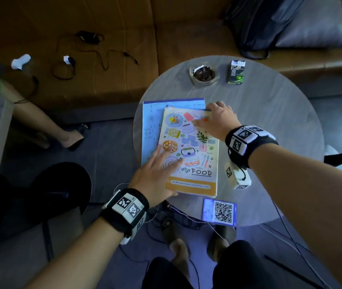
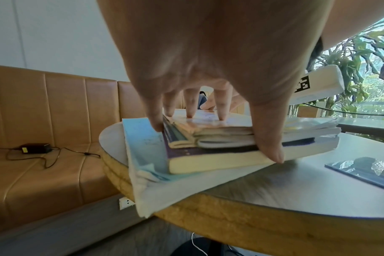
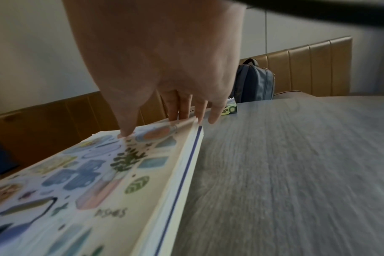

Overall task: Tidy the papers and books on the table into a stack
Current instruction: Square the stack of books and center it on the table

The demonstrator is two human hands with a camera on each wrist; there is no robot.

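On the round grey table (image 1: 270, 122) lies a stack topped by an illustrated "FOOD" book (image 1: 191, 151). In the left wrist view, thin booklets (image 2: 221, 136) sit on a thick purple-covered book (image 2: 208, 161). Under them a light blue sheet (image 1: 151, 126) sticks out to the left and overhangs the table edge (image 2: 147, 155). My left hand (image 1: 165, 174) rests on the near left corner, straight fingers (image 2: 221, 107) on the cover and thumb against the near edge. My right hand (image 1: 207, 117) presses the far right corner, its thumb on the cover and fingers (image 3: 173, 110) over the far edge.
A QR card (image 1: 220, 212) lies near the front edge. An ashtray (image 1: 204, 75) and a cigarette pack (image 1: 236, 73) stand at the back. A backpack (image 1: 270, 24) and a charger cable (image 1: 88, 38) are on the sofa. Another person's legs (image 1: 47, 126) are at left.
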